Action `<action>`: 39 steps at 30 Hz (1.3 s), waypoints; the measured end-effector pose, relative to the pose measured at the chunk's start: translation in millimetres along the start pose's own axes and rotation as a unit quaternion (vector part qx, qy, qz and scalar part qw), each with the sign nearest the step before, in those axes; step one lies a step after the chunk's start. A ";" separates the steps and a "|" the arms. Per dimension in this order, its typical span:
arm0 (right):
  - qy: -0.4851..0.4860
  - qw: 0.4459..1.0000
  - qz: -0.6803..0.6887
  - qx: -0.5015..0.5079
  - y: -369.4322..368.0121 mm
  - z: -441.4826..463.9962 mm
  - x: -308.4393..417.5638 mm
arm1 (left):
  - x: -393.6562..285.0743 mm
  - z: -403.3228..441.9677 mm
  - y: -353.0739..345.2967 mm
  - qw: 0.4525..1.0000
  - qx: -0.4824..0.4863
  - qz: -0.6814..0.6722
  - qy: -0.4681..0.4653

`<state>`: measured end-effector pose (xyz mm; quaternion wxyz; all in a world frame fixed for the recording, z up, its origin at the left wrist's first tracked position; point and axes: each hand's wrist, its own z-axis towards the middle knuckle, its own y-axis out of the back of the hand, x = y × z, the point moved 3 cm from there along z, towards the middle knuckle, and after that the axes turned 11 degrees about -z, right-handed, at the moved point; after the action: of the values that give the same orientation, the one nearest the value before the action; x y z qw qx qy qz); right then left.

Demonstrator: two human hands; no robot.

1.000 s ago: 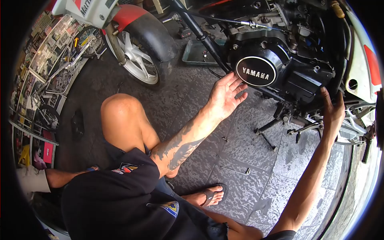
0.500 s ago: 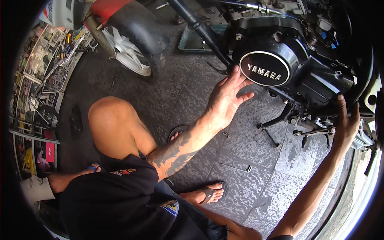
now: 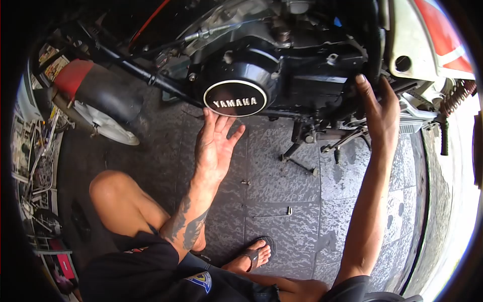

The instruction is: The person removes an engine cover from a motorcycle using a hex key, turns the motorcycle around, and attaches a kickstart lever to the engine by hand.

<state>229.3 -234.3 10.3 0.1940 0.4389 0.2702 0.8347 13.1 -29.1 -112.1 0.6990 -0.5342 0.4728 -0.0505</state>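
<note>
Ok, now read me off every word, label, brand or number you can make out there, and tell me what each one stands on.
"YAMAHA", in raised pale letters on the round black engine cover.
The shirt badge and sleeve print: too small and blurred to read.
The red box at the left: its marking is too small to read.

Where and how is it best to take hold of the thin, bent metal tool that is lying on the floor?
I would pinch the bent tool near its short hooked end, coming from above on the person's side. The long shaft looks very thin and lies flat on the floor, so the brighter bend probably gives fingertips more to grip.
</note>
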 end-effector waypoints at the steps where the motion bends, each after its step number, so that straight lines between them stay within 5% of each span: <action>1: -0.034 0.998 0.037 0.049 1.8 1.9 4.4 | -0.3 0.3 0.3 1.000 0.008 -0.003 0.000; 15: -0.018 1.000 0.013 -0.004 -5.5 4.1 -2.5 | 5.3 -2.3 -10.8 0.997 -0.032 0.064 -0.035; 19: -0.009 1.000 -0.008 0.016 -3.3 9.0 -4.7 | 26.1 -15.0 -38.1 0.997 -0.012 -0.015 -0.071; 25: -0.007 1.000 0.025 0.018 -1.5 3.3 -3.0 | 77.2 -24.9 -83.4 0.980 0.085 -0.097 0.150; 39: -0.006 1.000 0.013 0.008 -3.9 6.3 -4.7 | 98.1 6.4 -82.7 0.970 0.032 -0.097 0.220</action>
<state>237.5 -232.1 7.9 0.1815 0.4490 0.2700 0.8322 107.4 -116.2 -106.0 0.5863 -0.5304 0.5591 -0.2497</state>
